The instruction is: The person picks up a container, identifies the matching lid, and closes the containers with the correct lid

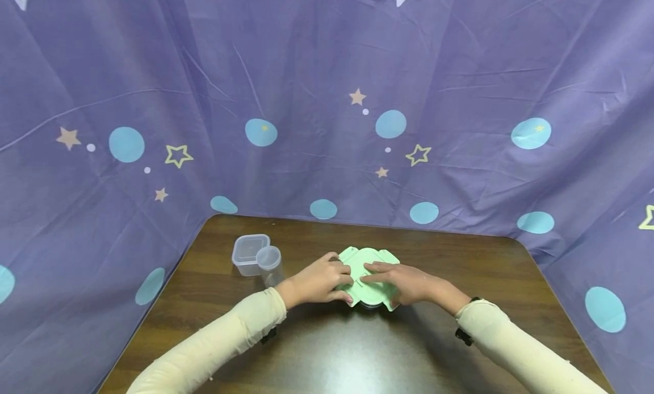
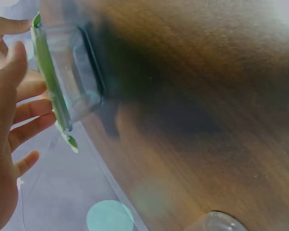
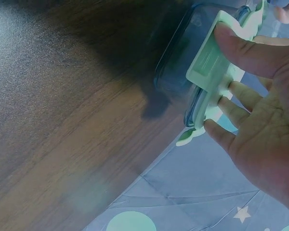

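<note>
A light green lid (image 1: 369, 275) with flaps at its sides lies on a clear container (image 2: 77, 72), whose see-through walls show under it in both wrist views. From the left, my left hand (image 1: 322, 279) touches the lid's top with several fingertips. My right hand (image 1: 411, 283) lies over the lid's right part. Its fingers rest on the top while the thumb (image 3: 231, 45) presses on a hanging side flap (image 3: 209, 62). Both hands have their fingers spread, fairly straight, against the lid.
To the left stand a square clear plastic box (image 1: 250, 249) and a clear round cup (image 1: 269, 263), which overlap in the head view. All of it is on a brown wooden table (image 1: 460, 252). A purple patterned curtain (image 1: 317, 155) hangs behind and at both sides.
</note>
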